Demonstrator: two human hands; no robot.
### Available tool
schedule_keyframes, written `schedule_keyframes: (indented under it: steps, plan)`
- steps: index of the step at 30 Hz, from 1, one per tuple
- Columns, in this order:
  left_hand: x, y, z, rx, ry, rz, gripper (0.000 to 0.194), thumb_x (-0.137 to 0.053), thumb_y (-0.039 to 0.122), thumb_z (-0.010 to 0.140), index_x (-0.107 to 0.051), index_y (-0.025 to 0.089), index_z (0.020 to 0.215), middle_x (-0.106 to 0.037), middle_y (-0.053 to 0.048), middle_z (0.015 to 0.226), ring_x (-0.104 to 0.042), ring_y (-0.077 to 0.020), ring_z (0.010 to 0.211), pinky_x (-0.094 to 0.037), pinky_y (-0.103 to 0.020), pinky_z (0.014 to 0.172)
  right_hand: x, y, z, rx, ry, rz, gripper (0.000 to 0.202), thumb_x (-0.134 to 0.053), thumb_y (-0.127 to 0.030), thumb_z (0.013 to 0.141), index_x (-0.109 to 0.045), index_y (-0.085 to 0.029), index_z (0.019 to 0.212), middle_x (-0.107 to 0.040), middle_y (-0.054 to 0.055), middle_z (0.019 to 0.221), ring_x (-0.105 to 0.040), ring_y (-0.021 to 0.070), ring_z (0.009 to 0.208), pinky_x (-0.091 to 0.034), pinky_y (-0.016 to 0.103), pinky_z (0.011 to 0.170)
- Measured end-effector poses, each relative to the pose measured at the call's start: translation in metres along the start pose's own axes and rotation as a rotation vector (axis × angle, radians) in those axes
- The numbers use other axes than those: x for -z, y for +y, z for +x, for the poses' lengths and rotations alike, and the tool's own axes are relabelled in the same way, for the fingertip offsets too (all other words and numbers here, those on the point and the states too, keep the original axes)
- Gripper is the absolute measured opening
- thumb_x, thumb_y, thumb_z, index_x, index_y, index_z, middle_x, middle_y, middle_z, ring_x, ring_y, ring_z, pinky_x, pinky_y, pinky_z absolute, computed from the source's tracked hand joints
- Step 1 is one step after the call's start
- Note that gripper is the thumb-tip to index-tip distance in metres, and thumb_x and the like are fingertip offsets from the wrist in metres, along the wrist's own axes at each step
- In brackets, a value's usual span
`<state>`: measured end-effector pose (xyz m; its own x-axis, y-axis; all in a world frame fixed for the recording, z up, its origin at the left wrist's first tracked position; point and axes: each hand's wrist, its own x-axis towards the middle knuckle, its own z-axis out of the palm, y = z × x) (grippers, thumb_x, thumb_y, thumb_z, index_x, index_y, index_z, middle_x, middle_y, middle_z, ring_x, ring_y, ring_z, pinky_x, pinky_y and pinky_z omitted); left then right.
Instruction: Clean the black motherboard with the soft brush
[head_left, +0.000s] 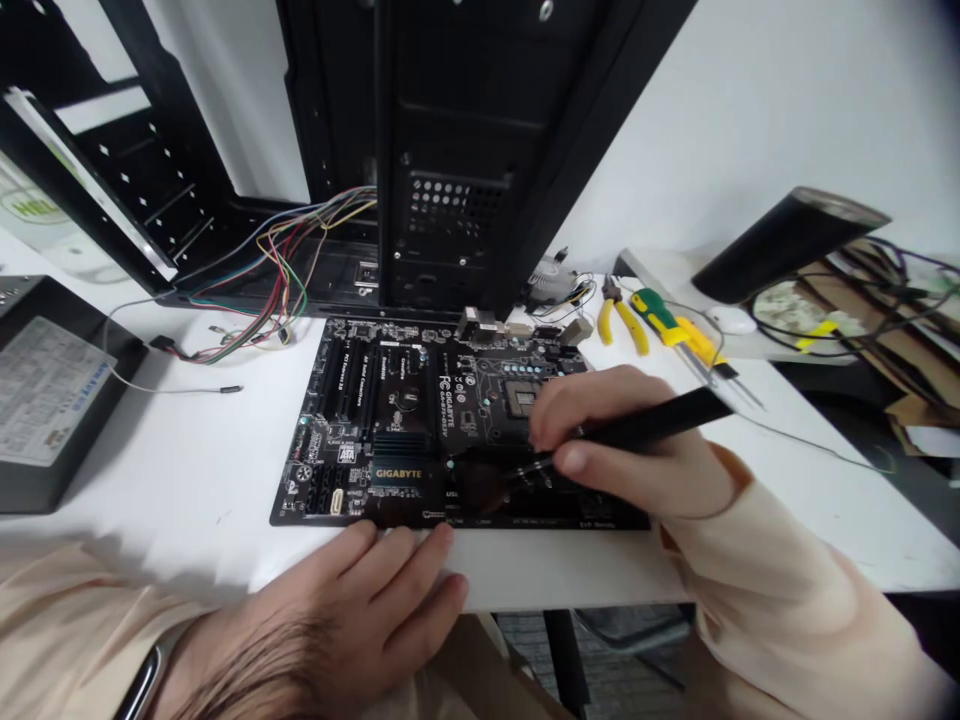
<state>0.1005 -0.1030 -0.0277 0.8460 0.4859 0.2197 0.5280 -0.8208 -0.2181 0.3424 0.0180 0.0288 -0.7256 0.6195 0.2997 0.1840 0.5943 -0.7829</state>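
Note:
A black Gigabyte motherboard (469, 410) lies flat on the white table near its front edge. In my right hand (630, 440) is a black-handled brush (652, 418), pinched between thumb and fingers. The brush tilts down to the left, and its dark, slightly blurred bristles meet or hover just over the board's lower middle; I cannot tell which. My left hand (367, 600) rests at the table's front edge with fingers stretched out, the fingertips at the motherboard's near edge. It holds nothing.
Behind the board stands an open black computer case (450, 150) with coloured wires (285, 260) trailing out. A power supply (56, 390) sits at left. Yellow-handled pliers (622, 320), a green-and-yellow screwdriver (660, 318) and a black cylinder (780, 245) are at right.

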Motion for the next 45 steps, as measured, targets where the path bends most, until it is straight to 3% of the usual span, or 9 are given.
schedule_keyframes:
  steps: [3, 9, 14, 17, 24, 27, 32, 40, 45]
  plan:
    - [0.0, 0.0, 0.0, 0.003, 0.008, 0.0, 0.029, -0.051, 0.031, 0.095, -0.053, 0.021, 0.122, -0.058, -0.006, 0.128, -0.052, -0.0244, 0.1, -0.035, -0.039, 0.082, 0.001, 0.002, 0.004, 0.028, -0.092, -0.107, 0.024, -0.054, -0.019, 0.084, -0.052, -0.017, 0.06, -0.049, -0.002, 0.054, -0.042, 0.007, 0.05, -0.033, 0.022, 0.047]
    - [0.0, 0.0, -0.001, 0.003, 0.003, -0.008, 0.028, -0.049, 0.03, 0.097, -0.053, 0.02, 0.122, -0.058, -0.006, 0.128, -0.052, -0.0234, 0.1, -0.035, -0.039, 0.082, 0.02, 0.011, -0.006, -0.091, -0.06, -0.131, 0.036, -0.053, -0.018, 0.081, -0.036, -0.018, 0.05, -0.033, -0.003, 0.05, -0.032, 0.0081, 0.048, -0.026, 0.026, 0.045]
    - [0.0, 0.001, -0.001, 0.005, -0.005, -0.001, 0.028, -0.052, 0.032, 0.095, -0.054, 0.021, 0.121, -0.057, -0.006, 0.129, -0.052, -0.0231, 0.101, -0.035, -0.038, 0.083, 0.019, 0.004, -0.002, -0.067, 0.058, -0.053, 0.027, -0.057, -0.026, 0.084, -0.051, -0.017, 0.059, -0.047, -0.001, 0.054, -0.045, 0.0102, 0.053, -0.036, 0.025, 0.049]
    - [0.0, 0.001, 0.0, 0.016, 0.013, -0.012, 0.025, -0.049, 0.027, 0.097, -0.055, 0.021, 0.121, -0.059, -0.006, 0.127, -0.052, -0.0227, 0.1, -0.035, -0.038, 0.083, 0.014, 0.003, 0.002, -0.048, -0.081, -0.033, 0.025, -0.056, -0.026, 0.086, -0.055, -0.017, 0.063, -0.053, -0.001, 0.057, -0.046, 0.009, 0.053, -0.037, 0.023, 0.048]
    - [0.0, 0.001, 0.0, 0.014, -0.002, -0.026, 0.026, -0.051, 0.029, 0.096, -0.054, 0.021, 0.12, -0.058, -0.005, 0.128, -0.052, -0.0232, 0.1, -0.034, -0.038, 0.082, 0.026, 0.012, -0.003, -0.131, -0.239, -0.101, 0.042, -0.052, -0.025, 0.085, -0.033, -0.018, 0.049, -0.034, -0.003, 0.051, -0.029, 0.0073, 0.049, -0.027, 0.025, 0.046]
    - [-0.001, 0.001, -0.001, 0.016, 0.011, -0.017, 0.026, -0.05, 0.027, 0.096, -0.054, 0.02, 0.121, -0.058, -0.006, 0.129, -0.051, -0.0236, 0.102, -0.034, -0.039, 0.084, 0.032, 0.011, -0.007, -0.168, -0.178, -0.081, 0.047, -0.055, -0.034, 0.087, -0.034, -0.018, 0.049, -0.032, -0.004, 0.05, -0.029, 0.0079, 0.049, -0.028, 0.026, 0.048]
    - [-0.001, 0.001, -0.002, 0.007, -0.011, -0.014, 0.03, -0.052, 0.032, 0.095, -0.053, 0.02, 0.123, -0.057, -0.007, 0.13, -0.051, -0.0243, 0.102, -0.034, -0.039, 0.083, 0.033, 0.005, -0.004, -0.09, -0.038, -0.043, 0.042, -0.053, -0.057, 0.085, -0.056, -0.018, 0.07, -0.053, 0.001, 0.062, -0.049, 0.0125, 0.06, -0.039, 0.027, 0.054]
    - [-0.002, 0.001, -0.001, 0.01, 0.01, -0.02, 0.026, -0.05, 0.027, 0.096, -0.054, 0.02, 0.121, -0.058, -0.007, 0.127, -0.052, -0.0239, 0.101, -0.035, -0.039, 0.082, 0.038, -0.01, 0.002, -0.032, -0.178, -0.059, 0.02, -0.06, -0.029, 0.085, -0.054, -0.019, 0.068, -0.059, 0.002, 0.068, -0.055, 0.0111, 0.063, -0.044, 0.023, 0.055]
    - [-0.003, 0.001, -0.002, 0.002, 0.006, -0.021, 0.028, -0.051, 0.027, 0.095, -0.054, 0.02, 0.122, -0.058, -0.008, 0.127, -0.053, -0.024, 0.1, -0.035, -0.038, 0.082, 0.042, -0.013, 0.003, 0.014, -0.333, -0.122, 0.009, -0.06, -0.017, 0.081, -0.055, -0.019, 0.074, -0.063, 0.004, 0.074, -0.058, 0.0111, 0.066, -0.047, 0.022, 0.059]
